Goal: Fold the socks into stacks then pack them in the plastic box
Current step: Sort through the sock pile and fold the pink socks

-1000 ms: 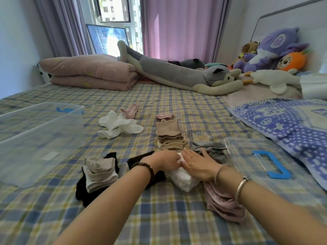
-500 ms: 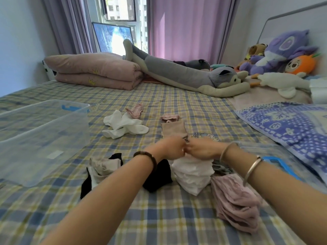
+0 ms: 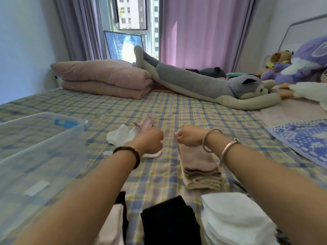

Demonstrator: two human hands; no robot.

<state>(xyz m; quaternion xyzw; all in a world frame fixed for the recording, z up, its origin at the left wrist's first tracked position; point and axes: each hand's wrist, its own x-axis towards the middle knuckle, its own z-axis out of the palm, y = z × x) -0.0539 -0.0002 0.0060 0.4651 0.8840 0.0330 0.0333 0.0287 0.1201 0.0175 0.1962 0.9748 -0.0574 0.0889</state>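
withdrawn from white sock stack [image 3: 235, 220]; now reaching toward loose white socks [image 3: 118, 137]
left hand [image 3: 148, 140] curled over those socks; right hand [image 3: 189, 137] curled at far end of beige sock stack [image 3: 200, 165]; cannot tell whether grasping; folding unfinished; plastic box [image 3: 44, 156] at left, unpacked

The left hand [image 3: 150, 140] and right hand [image 3: 189, 137] reach forward, near each other, both curled; whether either grips anything is unclear.
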